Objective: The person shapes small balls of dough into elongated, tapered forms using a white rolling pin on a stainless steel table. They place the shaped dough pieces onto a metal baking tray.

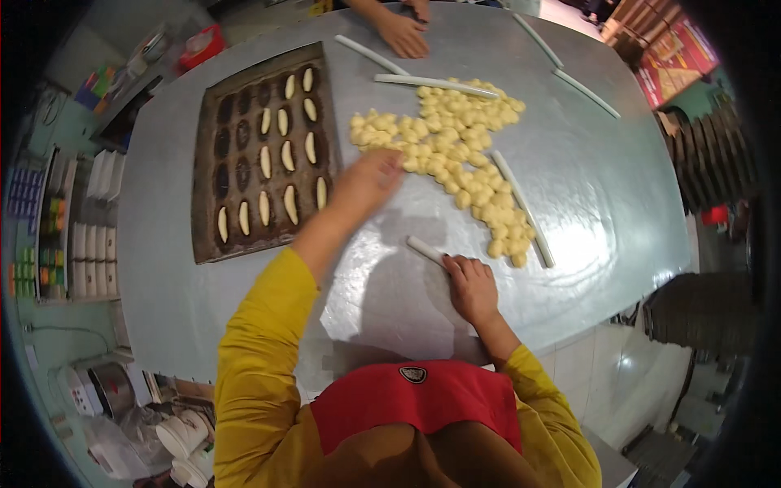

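Observation:
My left hand (371, 180) reaches to the near left edge of a spread of small yellow dough balls (448, 143); it is blurred, and whether it grips a ball is hidden. My right hand (473, 287) is closed around one end of a white rolling rod (424, 249), which lies on the metal table (390, 311) and points up and left. Left of my left hand sits a dark baking tray (201, 213) with rows of slim, curved dough rolls (265, 161) and dark oval marks.
A co-worker's hand (403, 33) rests at the far edge. Other white rods lie around the dough: one (436, 84) on its far side, one (523, 210) at its right, one (586, 93) farther right. A red container (202, 49) stands beyond the tray.

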A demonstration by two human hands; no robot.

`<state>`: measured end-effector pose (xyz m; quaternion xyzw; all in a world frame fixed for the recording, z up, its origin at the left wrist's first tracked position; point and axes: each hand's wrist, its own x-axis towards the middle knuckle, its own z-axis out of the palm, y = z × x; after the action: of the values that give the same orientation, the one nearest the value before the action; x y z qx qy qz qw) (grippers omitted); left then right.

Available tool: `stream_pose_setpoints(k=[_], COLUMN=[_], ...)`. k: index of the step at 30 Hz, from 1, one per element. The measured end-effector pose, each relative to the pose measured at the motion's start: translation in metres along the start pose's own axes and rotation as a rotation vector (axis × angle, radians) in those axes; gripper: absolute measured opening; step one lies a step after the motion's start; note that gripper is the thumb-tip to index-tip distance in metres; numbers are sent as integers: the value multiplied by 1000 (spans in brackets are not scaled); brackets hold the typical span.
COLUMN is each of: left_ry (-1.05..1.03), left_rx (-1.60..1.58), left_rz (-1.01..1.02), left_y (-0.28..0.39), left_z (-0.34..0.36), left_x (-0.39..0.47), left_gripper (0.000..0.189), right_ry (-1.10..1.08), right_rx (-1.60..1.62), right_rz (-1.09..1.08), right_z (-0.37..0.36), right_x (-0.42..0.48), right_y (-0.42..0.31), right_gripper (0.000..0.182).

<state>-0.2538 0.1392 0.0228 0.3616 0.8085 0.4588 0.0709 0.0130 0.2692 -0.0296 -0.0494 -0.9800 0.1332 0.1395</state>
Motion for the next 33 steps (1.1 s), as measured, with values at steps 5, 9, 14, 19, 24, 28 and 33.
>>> stream_pose_setpoints(k=[5,9,14,19,24,28,33], left_ry=[-198,-144,-132,-186,-277,183,39], left_rx=[247,246,112,75,448,155,169], left_rz=[111,103,98,118,171,233,210], left_y=[49,36,57,56,14,33,12], left_z=[116,135,92,40,74,40,39], left_x=[-12,-3,-10,-90,-195,-186,-139], left_gripper=[24,20,17,23,67,65,55], right_ry=[0,6,62,57,196,201,-92], right_rx=[-3,15,30,-48,220,344,343], right_rz=[40,43,125,210,167,-95,-319], right_z=[2,-4,-17,-32,-27,-23,0], right_x=[-12,-47,-90,-115,-85,-19,29], right_y=[2,-20,-11,5,16,0,-10], right_gripper=[45,47,47,48,48,47,39])
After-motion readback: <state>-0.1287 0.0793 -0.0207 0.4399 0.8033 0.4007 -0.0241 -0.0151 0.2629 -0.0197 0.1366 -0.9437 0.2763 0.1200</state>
